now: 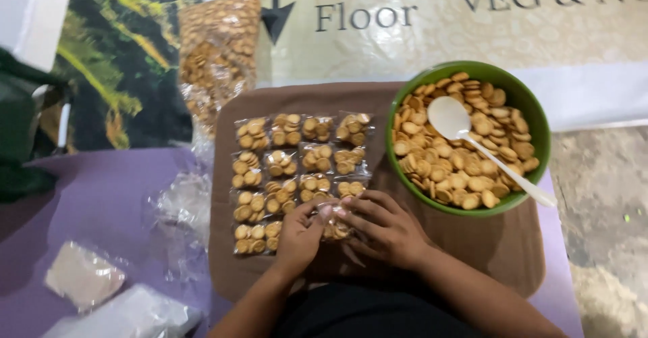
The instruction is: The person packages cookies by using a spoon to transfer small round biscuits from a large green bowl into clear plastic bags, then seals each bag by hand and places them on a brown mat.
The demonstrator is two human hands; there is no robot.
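Both hands meet over a small clear packet of round biscuits [335, 228] on a brown board [472, 243]. My left hand [299, 237] grips the packet's left side; my right hand [385, 228] pinches its top and right side. Just beyond my hands, several filled small packets [297, 166] lie in neat rows on the board. To the right stands a green bowl [540, 125] full of loose biscuits, with a white plastic spoon [466, 139] resting in it, handle pointing to the lower right.
A large clear bag of biscuits [217, 51] leans at the back left of the board. Empty clear packets [182, 203] lie on the purple cloth [94, 196] at left, with two plastic-wrapped bundles [84, 275] nearer me. A printed banner [472, 20] lies behind.
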